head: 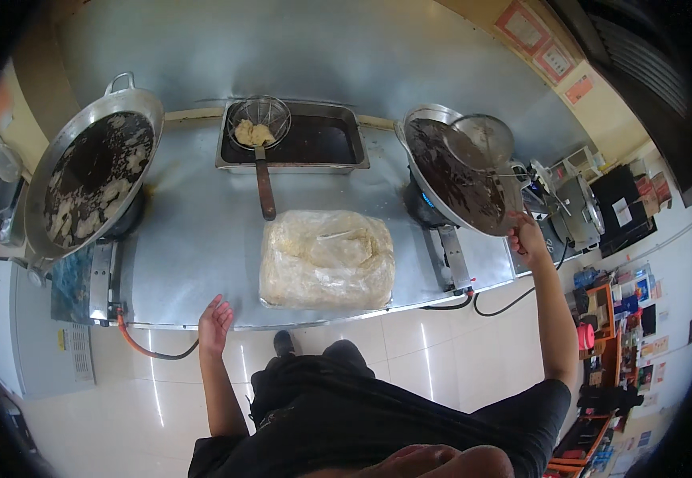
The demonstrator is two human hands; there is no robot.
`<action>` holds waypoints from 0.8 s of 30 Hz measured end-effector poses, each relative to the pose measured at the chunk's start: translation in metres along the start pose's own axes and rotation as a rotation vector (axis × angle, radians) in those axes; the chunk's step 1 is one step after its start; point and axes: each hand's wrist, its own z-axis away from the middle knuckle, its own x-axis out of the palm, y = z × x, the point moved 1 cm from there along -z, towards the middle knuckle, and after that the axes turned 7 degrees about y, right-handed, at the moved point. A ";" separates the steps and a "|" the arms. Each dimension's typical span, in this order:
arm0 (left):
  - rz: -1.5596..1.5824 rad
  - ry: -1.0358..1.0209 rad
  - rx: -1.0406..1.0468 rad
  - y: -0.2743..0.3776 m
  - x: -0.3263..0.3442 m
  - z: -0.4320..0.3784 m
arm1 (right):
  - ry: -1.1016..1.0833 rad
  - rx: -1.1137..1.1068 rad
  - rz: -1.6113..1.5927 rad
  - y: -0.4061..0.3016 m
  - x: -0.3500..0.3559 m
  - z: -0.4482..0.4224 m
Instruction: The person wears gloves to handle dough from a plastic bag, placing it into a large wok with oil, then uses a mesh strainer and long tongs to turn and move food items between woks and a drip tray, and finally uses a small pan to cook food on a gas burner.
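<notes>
My right hand (pixel 524 238) is closed at the near right edge of the right wok (pixel 408 128), where a handle would sit; the fingers hide the exact grip. Dark oil (pixel 459 173) fills this wok. A round mesh skimmer (pixel 482 140) lies over its far side, its thin handle pointing right. My left hand (pixel 217 321) hovers at the counter's front edge, holding nothing, fingers loosely spread. Between the hands, a plastic-wrapped block of pale, crumbly material (pixel 328 260) rests on the steel counter (pixel 202 251).
A left wok (pixel 38 197) holds dark oil with pale pieces floating. At the back stands a steel pan (pixel 292 168) of dark liquid; a wire strainer (pixel 262 198) with a pale lump lies across it. Blue flame (pixel 427 200) burns under the right wok. Gas hoses (pixel 154 355) hang by the front.
</notes>
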 end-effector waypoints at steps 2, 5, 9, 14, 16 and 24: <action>0.001 -0.002 -0.009 -0.005 -0.005 0.003 | 0.078 -0.075 0.172 0.010 -0.024 -0.031; 0.007 0.015 -0.013 -0.012 -0.013 0.007 | 0.226 -0.191 0.445 0.013 -0.046 -0.061; 0.006 0.018 -0.016 -0.017 -0.016 0.010 | 0.232 -0.331 0.818 0.010 -0.060 -0.086; 0.019 0.001 -0.021 -0.021 -0.013 0.009 | 0.116 -0.355 0.907 0.004 -0.049 -0.104; 0.023 0.001 -0.020 -0.021 -0.014 0.008 | 0.064 -0.280 0.835 0.002 -0.037 -0.096; 0.052 0.038 -0.020 -0.028 -0.021 0.007 | -0.095 0.001 0.466 -0.014 -0.003 -0.006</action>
